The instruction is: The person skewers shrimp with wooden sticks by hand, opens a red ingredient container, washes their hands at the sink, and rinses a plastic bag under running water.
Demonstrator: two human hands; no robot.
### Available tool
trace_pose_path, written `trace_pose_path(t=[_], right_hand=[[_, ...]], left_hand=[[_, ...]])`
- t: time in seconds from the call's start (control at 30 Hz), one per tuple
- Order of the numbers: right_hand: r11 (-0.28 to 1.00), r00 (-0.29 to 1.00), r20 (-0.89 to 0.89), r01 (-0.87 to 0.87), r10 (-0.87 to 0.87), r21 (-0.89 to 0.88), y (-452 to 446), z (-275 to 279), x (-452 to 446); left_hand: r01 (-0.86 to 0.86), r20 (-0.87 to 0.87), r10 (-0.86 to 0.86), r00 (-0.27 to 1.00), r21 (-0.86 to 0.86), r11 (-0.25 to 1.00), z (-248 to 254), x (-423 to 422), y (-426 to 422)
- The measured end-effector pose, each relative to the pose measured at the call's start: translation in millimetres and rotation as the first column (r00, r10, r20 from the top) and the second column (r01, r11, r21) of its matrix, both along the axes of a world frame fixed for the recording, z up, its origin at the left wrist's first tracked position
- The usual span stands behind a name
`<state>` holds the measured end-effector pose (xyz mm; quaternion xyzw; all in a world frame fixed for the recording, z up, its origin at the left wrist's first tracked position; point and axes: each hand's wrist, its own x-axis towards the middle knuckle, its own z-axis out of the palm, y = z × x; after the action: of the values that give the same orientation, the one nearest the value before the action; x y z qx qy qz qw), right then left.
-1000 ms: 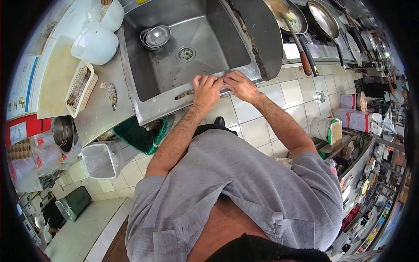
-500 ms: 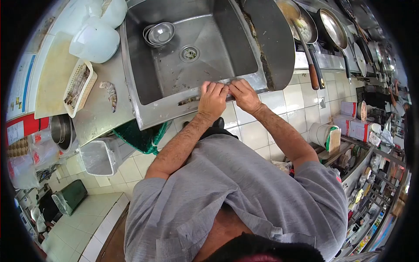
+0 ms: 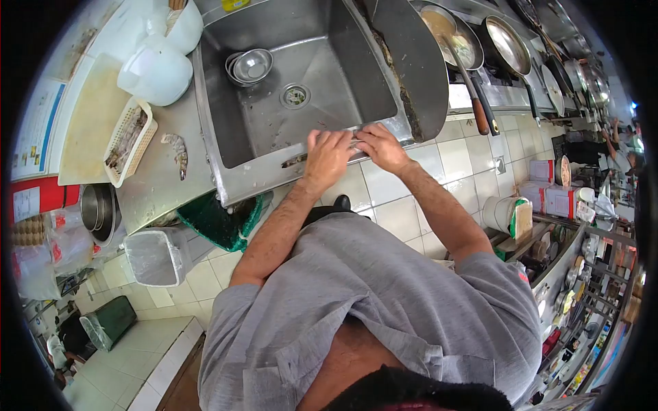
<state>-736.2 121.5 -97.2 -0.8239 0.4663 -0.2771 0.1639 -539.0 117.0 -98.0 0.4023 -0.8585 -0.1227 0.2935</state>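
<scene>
While pinching a small, mostly hidden piece (image 3: pixel 354 142) between the bunched fingertips of left hand (image 3: pixel 328 159) and right hand (image 3: pixel 384 151), had a shrimp-like strip (image 3: pixel 295 161) lying lengthwise along the sink rim (image 3: pixel 253 177), just leftward of the left hand, the nearer one.

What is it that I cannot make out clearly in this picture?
All in the head view:
Anything between the left hand and right hand: hidden by the hands themselves.
Yellow object: cut off by the top edge.
Scraps in the sink drain: too small.
Printed sheet's wording: too small.
</scene>
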Motion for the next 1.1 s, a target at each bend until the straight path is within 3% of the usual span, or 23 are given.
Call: trace_pose_path(t=[0.1, 0.17, 0.23, 0.4, 0.47, 0.6, 0.67, 1.1], right_hand=[[0.997, 0.998, 0.038, 0.037, -0.04, 0.071, 1, 24, 10], [0.995, 1.0, 0.008, 0.016, -0.017, 0.101, 1, 29, 25], [0.998, 0.996, -0.068, -0.063, 0.064, 0.01, -1, 27, 42], [0.996, 0.991, -0.104, -0.09, 0.088, -0.017, -4, 2, 54], [0.998, 0.997, -0.049, -0.065, 0.064, -0.015, -1, 13, 58], [0.993, 0.99, -0.082, -0.116, 0.113, -0.032, -7, 5, 65], [0.985, 0.988, -0.015, -0.157, 0.156, -0.066, -9, 1, 65], [0.98, 0.982, 0.07, -0.169, 0.177, -0.1, -9, -2, 60]], left_hand=[[-0.075, 0.054, 0.07, 0.996, 0.099, 0.992, 21, 35, 5], [-0.101, -0.006, 0.102, 0.995, 0.079, 0.992, 10, 51, 3], [-0.06, 0.093, 0.051, 0.994, 0.105, 0.993, 1, 59, 0], [-0.063, 0.013, 0.062, 0.998, 0.075, 0.995, -2, 60, 3], [-0.089, -0.047, 0.092, 0.995, 0.068, 0.994, 3, 59, 6], [-0.074, 0.013, 0.074, 0.997, 0.012, 0.997, -2, 54, 3], [-0.054, 0.0, 0.054, 0.999, -0.004, 0.999, -5, 53, 4], [-0.064, 0.001, 0.064, 0.998, -0.05, 0.997, -7, 51, 8]])
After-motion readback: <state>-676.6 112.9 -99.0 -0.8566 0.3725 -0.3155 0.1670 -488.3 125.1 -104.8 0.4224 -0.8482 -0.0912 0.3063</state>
